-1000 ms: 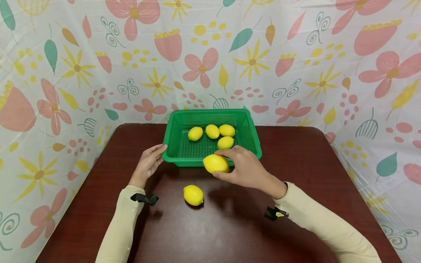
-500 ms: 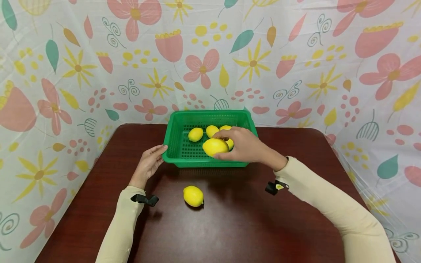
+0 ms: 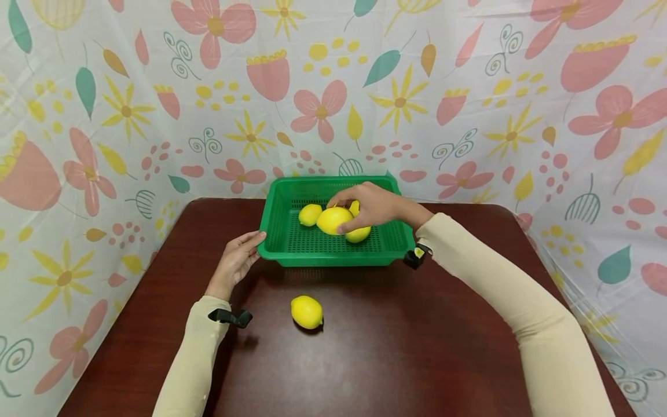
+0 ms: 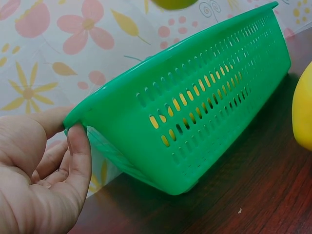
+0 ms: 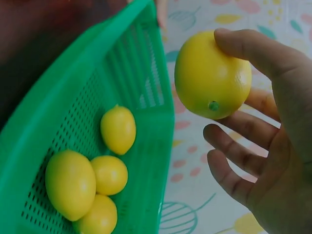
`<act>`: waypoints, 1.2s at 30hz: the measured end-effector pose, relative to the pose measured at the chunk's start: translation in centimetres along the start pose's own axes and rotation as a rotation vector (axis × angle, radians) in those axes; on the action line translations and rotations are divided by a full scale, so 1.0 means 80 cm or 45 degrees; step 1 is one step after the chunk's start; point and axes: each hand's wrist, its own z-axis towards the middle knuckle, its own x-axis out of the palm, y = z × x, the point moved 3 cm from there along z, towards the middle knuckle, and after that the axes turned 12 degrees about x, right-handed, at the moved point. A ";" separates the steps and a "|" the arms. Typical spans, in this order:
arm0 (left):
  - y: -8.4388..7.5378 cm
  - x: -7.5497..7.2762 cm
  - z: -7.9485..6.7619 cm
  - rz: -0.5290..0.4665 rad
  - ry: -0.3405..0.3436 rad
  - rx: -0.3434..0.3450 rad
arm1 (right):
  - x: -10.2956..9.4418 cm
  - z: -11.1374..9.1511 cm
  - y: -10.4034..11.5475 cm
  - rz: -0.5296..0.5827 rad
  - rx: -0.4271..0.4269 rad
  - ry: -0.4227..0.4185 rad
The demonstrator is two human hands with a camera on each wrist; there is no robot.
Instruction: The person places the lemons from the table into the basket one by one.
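Observation:
My right hand holds a yellow lemon over the green plastic basket. In the right wrist view this lemon sits between the thumb and fingertips, with the other fingers spread loosely. Several lemons lie on the basket's perforated floor; the right hand partly covers them in the head view. At the basket's near left corner, my left hand pinches the rim, thumb and fingers on either side of it. One more lemon lies on the table in front of the basket.
The dark reddish-brown table carries the basket near its back edge. Behind and along both sides hangs a white floral cloth. Black straps with small cameras circle both wrists.
My right hand has carried its lemon from the basket's front rim inward over the basket's middle. The left hand stays on the rim, and the table lemon has not moved.

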 end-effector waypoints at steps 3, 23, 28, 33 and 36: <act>0.000 0.001 -0.001 -0.003 -0.001 0.003 | 0.001 0.015 -0.011 -0.005 0.009 0.040; -0.001 0.002 -0.002 0.023 -0.016 0.015 | 0.025 0.091 -0.075 0.013 0.129 0.230; 0.002 0.001 0.000 0.027 -0.018 0.012 | 0.040 0.105 -0.086 0.006 0.173 0.311; 0.003 0.000 0.001 0.032 -0.019 0.021 | 0.052 0.116 -0.089 0.003 0.186 0.349; 0.004 0.000 0.001 0.028 -0.022 0.024 | 0.061 0.122 -0.091 -0.003 0.186 0.366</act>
